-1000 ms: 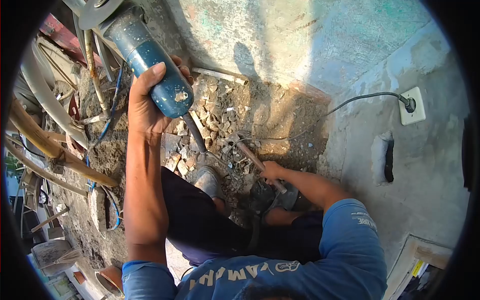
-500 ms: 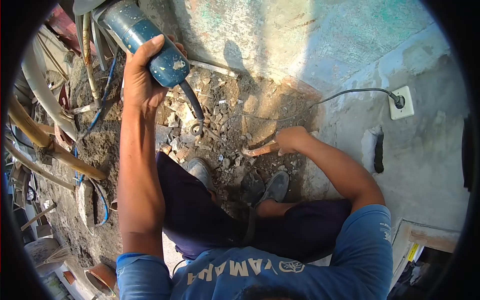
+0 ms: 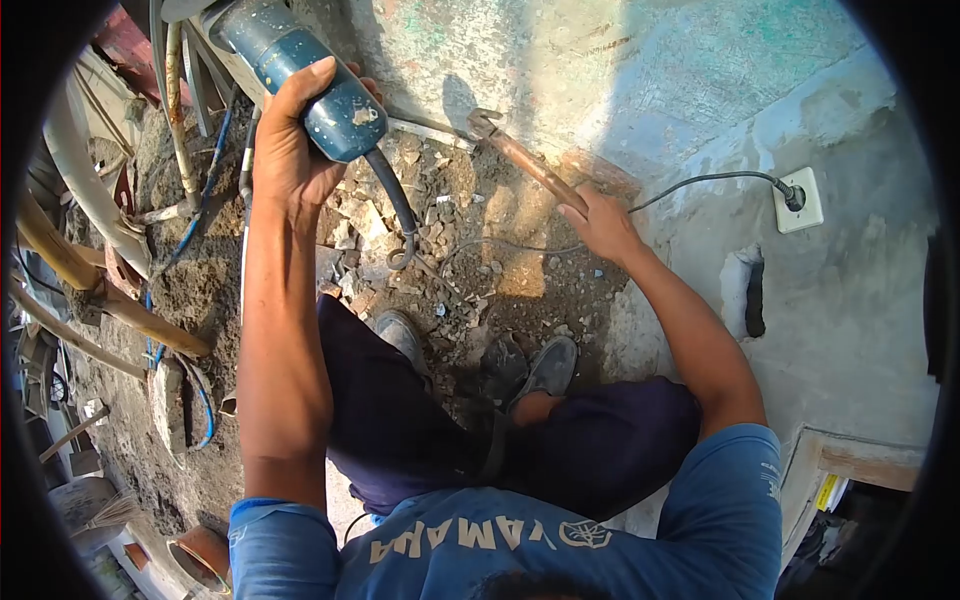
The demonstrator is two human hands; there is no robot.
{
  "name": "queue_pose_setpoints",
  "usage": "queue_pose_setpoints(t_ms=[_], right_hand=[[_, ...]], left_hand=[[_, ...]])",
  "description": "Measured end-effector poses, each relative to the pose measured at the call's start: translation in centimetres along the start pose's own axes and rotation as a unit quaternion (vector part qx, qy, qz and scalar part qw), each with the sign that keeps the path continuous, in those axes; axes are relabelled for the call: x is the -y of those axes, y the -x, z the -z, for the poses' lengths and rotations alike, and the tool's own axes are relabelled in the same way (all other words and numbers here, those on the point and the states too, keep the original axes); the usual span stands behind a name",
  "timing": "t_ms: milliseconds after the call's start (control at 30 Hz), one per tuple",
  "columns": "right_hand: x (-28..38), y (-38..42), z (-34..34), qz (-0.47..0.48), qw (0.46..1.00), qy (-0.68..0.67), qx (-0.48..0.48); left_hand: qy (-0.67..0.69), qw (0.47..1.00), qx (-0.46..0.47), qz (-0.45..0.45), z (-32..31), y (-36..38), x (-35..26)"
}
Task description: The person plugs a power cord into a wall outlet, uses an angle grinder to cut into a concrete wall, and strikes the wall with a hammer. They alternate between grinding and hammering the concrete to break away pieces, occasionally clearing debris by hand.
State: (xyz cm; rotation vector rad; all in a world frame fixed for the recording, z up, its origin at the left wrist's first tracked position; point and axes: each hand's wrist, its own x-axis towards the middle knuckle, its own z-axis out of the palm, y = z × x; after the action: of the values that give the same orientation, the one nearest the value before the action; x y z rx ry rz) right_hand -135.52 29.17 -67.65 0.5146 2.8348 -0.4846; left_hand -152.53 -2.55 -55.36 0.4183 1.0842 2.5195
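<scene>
Over rubble (image 3: 450,260), rusty hammer (image 3: 520,155) (wooden-handled)

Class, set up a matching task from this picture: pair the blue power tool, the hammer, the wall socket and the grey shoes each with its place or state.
Things:
1. blue power tool
2. hammer
3. wall socket
4. grey shoes

Places or states:
a. has a dark cable plugged in
b. on the rubble, below both hands
c. gripped in the left hand
d. raised toward the wall by the right hand

Pairs: 1-c, 2-d, 3-a, 4-b
</scene>
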Motion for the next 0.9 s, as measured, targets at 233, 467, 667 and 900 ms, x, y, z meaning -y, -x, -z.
queue_pose_setpoints(t_ms=[233,467,667,900], right_hand=[[-1.2,-1.0,-10.3,0.044,0.993,-0.099,-0.047],[-3.3,-2.4,-14.9,0.129,0.990,-0.016,-0.060],[-9.0,-6.0,-14.8,-0.160,0.981,-0.079,-0.075],[-2.5,-2.0,-12.7,0.003,0.995,-0.086,-0.049]], left_hand=[[-0.047,0.998,-0.051,-0.001,-2.2,2.6,-0.4],[-0.048,0.999,0.013,-0.017,-2.4,2.4,0.1],[-0.066,0.998,0.015,0.012,-2.8,2.6,1.1],[-0.020,0.998,0.037,0.042,-3.0,2.0,1.5]])
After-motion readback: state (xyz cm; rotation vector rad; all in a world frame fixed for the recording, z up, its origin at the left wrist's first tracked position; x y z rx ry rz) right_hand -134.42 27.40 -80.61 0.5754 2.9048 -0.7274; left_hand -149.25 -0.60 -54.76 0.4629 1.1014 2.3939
